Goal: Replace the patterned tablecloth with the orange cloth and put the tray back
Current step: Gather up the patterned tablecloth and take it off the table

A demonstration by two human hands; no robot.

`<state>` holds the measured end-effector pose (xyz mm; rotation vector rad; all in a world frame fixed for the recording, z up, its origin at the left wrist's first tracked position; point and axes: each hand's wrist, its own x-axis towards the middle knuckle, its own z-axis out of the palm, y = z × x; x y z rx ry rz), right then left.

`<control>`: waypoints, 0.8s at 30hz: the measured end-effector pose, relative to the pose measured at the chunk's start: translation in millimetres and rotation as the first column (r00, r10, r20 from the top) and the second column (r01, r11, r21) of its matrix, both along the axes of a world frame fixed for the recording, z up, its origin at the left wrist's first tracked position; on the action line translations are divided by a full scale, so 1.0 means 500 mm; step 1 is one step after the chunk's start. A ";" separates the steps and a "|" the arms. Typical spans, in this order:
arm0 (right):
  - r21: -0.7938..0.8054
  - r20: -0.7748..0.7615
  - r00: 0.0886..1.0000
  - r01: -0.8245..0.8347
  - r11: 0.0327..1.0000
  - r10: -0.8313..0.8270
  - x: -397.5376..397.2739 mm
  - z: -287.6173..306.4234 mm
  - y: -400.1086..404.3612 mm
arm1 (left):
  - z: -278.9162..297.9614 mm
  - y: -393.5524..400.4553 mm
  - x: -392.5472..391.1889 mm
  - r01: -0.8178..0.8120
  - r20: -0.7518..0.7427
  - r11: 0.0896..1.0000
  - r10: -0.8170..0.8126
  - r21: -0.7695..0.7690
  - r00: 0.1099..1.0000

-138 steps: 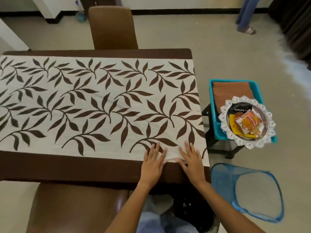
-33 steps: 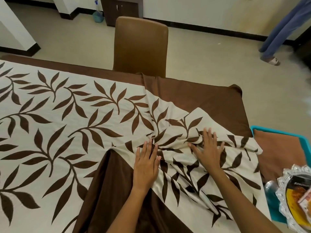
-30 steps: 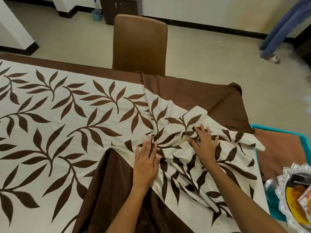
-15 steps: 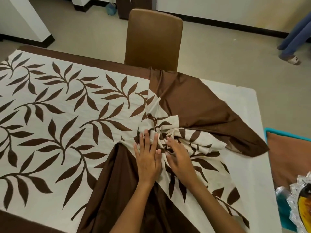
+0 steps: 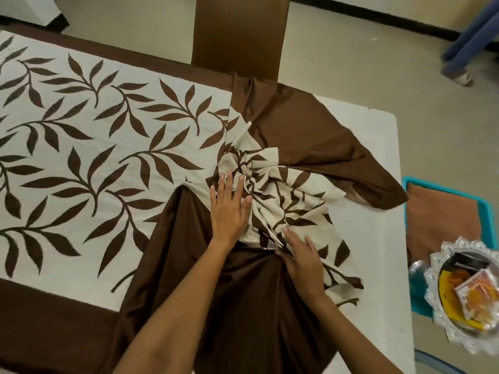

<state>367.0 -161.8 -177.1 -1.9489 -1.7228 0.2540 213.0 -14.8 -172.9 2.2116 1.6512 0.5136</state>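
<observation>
Item 1. Right hand (image 5: 303,261), nearest: fingers (image 5: 290,236) spread narrow and pressed on the gathered edge of the cloth, pinching a fold at the thumb.

Item 2. Left hand (image 5: 228,209): flat, fingers extended and close together, holding down the bunched centre; nothing enclosed.

Item 3. Cream tablecloth with brown leaf pattern and wide brown satin border (image 5: 108,163): flat over the left of the worktop, right end drawn into a crumpled heap under both hands. Judged light, soft and limp; the satin border looks slippery. Best taken by the bunched heap or by the border corners.

Item 4. White worktop (image 5: 378,238): bare at the right end.

Item 5. Silver scallop-rimmed tray holding snack packets (image 5: 442,330): off the worktop, at right, resting on the blue bin.

Item 6. Folded orange-brown cloth (image 5: 442,220): in a turquoise plastic bin (image 5: 486,209) beside the worktop, untouched.

Item 7. Brown chair back (image 5: 240,33): beyond the far edge.
</observation>
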 end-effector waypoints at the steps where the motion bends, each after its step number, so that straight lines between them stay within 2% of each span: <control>1: 0.027 -0.037 0.999 -0.003 1.000 0.004 -0.001 0.008 0.010 | 0.008 -0.006 -0.005 -0.005 0.010 1.000 0.005 0.008 1.000; 5: 0.148 -0.120 0.993 0.036 0.988 -0.018 -0.010 0.067 0.083 | 0.064 -0.040 -0.047 -0.080 0.064 0.994 0.075 0.071 0.995; 8: 0.322 -0.068 0.993 -0.071 0.944 0.098 -0.055 0.141 0.183 | 0.115 -0.056 -0.100 -0.151 0.072 0.978 0.142 0.141 0.987; 12: 0.408 -0.024 0.974 -0.196 0.892 0.225 -0.152 0.219 0.376 | 0.165 -0.051 -0.167 -0.265 0.058 0.942 0.259 0.208 0.964; 17: 0.495 0.020 0.973 -0.209 0.843 0.229 -0.298 0.272 0.536 | 0.178 -0.029 -0.209 -0.436 0.126 0.871 0.418 0.225 0.900; 19: 0.373 0.118 0.963 -0.269 0.888 0.243 -0.326 0.245 0.547 | 0.173 -0.021 -0.212 -0.480 0.150 0.850 0.457 0.219 0.877; 21: 0.132 0.210 0.949 -0.265 0.955 0.234 -0.324 0.186 0.532 | 0.164 -0.018 -0.207 -0.492 0.149 0.848 0.470 0.196 0.870; 24: -0.205 0.318 0.891 -0.270 0.941 0.325 -0.281 0.067 0.481 | 0.144 -0.006 -0.190 -0.470 0.129 0.867 0.454 0.165 0.882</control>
